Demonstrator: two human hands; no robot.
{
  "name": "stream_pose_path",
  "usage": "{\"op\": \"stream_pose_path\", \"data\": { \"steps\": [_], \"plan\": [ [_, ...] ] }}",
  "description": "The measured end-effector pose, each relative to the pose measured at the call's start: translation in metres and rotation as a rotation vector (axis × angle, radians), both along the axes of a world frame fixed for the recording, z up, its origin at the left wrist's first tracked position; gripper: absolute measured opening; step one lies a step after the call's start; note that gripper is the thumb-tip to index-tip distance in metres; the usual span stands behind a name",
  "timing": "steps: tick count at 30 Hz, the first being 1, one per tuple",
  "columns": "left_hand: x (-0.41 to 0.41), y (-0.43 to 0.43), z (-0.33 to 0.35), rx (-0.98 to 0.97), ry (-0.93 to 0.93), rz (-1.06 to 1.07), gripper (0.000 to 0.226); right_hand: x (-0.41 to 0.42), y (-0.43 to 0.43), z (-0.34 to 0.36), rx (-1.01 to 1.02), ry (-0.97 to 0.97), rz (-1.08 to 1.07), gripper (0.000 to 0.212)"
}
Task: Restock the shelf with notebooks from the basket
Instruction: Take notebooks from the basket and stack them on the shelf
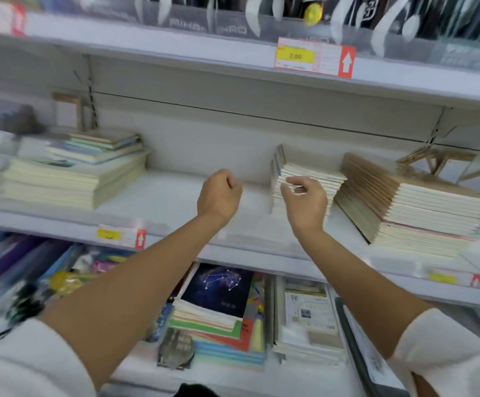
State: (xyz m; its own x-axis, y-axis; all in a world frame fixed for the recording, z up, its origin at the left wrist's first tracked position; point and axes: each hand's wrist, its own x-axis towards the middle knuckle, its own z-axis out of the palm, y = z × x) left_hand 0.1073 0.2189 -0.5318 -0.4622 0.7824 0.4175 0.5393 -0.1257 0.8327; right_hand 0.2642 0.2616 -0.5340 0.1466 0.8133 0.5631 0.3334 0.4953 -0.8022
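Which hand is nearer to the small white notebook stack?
Right. The right hand is directly in front of the white notebook stack; the left hand hangs apart to its left.

White middle shelf [176, 196] carrying three flat notebook stacks: a broad cream-paged stack [61, 184] at left, a narrow cream stack [319, 173] right of centre, and a skewed kraft-covered stack [410, 207] just beside it.

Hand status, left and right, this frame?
Left hand: closed fist, holding nothing.
Right hand: fingers curled at the small notebook stack; whether it grips cannot be told.
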Motion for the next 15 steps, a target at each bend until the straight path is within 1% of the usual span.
{"op": "stream_pose_path", "data": {
  "steps": [2, 4, 7, 13, 15],
  "plan": [
    [-0.026, -0.036, -0.008, -0.039, 0.01, 0.038, 0.038, -0.028, -0.034, -0.012, -0.039, -0.013, 0.158, 0.013],
    [-0.058, -0.075, -0.019, -0.1, -0.018, 0.086, 0.041, -0.057, -0.071, -0.027, -0.099, -0.039, 0.312, 0.018],
    [-0.108, -0.137, -0.042, -0.211, -0.071, 0.177, 0.042, -0.098, -0.124, -0.052, -0.16, -0.122, 0.513, 0.019],
    [-0.182, -0.269, -0.1, -0.451, -0.185, 0.452, 0.035, -0.198, -0.206, -0.106, -0.324, -0.286, 0.757, 0.014],
    [-0.203, -0.311, -0.122, -0.541, -0.27, 0.497, 0.035, -0.229, -0.233, -0.127, -0.384, -0.337, 0.834, 0.011]
  ]
}}
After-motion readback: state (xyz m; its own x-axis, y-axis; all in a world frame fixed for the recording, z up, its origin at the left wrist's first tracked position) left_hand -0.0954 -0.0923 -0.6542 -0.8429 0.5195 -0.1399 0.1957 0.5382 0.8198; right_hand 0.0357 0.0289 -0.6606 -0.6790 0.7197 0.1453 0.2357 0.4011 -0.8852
